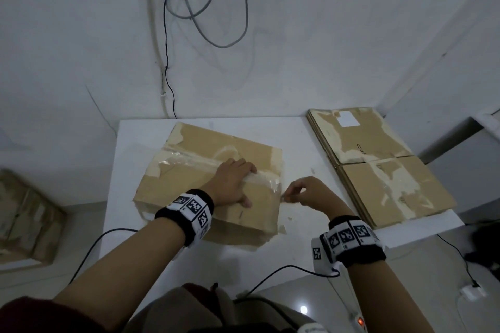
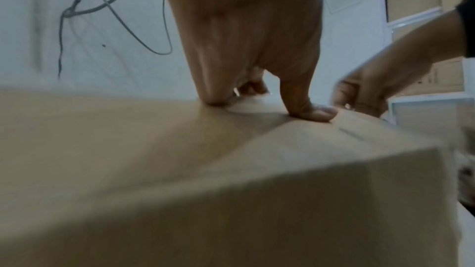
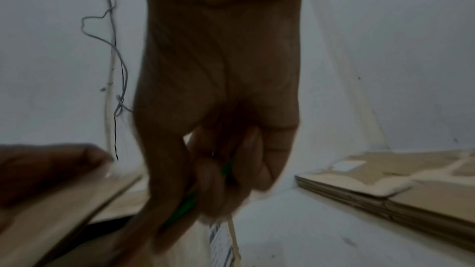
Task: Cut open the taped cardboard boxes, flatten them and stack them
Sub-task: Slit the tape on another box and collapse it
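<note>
A taped cardboard box [image 1: 194, 149] lies on the white table [image 1: 295, 132], with clear tape [image 1: 189, 161] running across its top. My left hand [image 1: 232, 181] presses down on the box top near its right end, thumb spread on the cardboard [image 2: 311, 113]. At the box's right edge, level with the tape's end, my right hand [image 1: 305, 192] grips a green-handled box cutter [image 3: 187, 204]. The blade tip is blurred and mostly hidden by the fingers. A stack of flattened boxes [image 1: 378, 165] lies on the table's right side.
More taped boxes [image 1: 24, 219] stand on the floor to the left. Cables [image 1: 189, 8] hang down the wall behind the table. A black wrist cable [image 1: 284, 270] crosses the table's front edge. A white charger [image 1: 472, 292] lies on the floor at the right.
</note>
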Demonstrator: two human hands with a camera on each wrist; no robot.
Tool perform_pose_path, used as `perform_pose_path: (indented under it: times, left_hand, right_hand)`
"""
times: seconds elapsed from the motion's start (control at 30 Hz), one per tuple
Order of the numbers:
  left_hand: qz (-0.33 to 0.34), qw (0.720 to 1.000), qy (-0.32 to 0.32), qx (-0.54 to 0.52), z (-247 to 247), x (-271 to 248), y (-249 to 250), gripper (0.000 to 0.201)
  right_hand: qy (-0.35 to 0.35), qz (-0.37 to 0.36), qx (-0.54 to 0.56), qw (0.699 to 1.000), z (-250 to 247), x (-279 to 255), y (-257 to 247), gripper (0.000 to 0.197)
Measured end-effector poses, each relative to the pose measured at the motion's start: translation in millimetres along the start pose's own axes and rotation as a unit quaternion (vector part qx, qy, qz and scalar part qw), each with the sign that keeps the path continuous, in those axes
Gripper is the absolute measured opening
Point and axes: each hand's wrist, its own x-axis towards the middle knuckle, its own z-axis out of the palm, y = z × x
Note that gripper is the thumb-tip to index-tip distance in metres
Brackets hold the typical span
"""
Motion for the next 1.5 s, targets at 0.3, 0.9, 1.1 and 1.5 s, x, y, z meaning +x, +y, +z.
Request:
perform_pose_path:
  times: [0.3,0.9,1.1,1.5]
  left_hand:
    - [0.125,0.949,0.262,0.125,-23,-30,-3,0.048]
    - [-0.069,0.996,0.029,0.052,16,-43,-7,0.009]
    - [-0.166,0.956,0.0,-0.242,-10,29,30,0.033]
    - [-0.3,0.683,0.137,-0.652,25,79,31,0.015]
  right_hand:
    - [0.202,0.032,0.152,0.967,9,-9,30,0.011]
    - [0.251,-0.011,0.167,0.954,50,5,11,0.008]
    - [0.266,-0.007,0.161,0.95,50,7,19,0.01]
    - [0.275,-0.039,0.16,0.947,36,22,16,0.008]
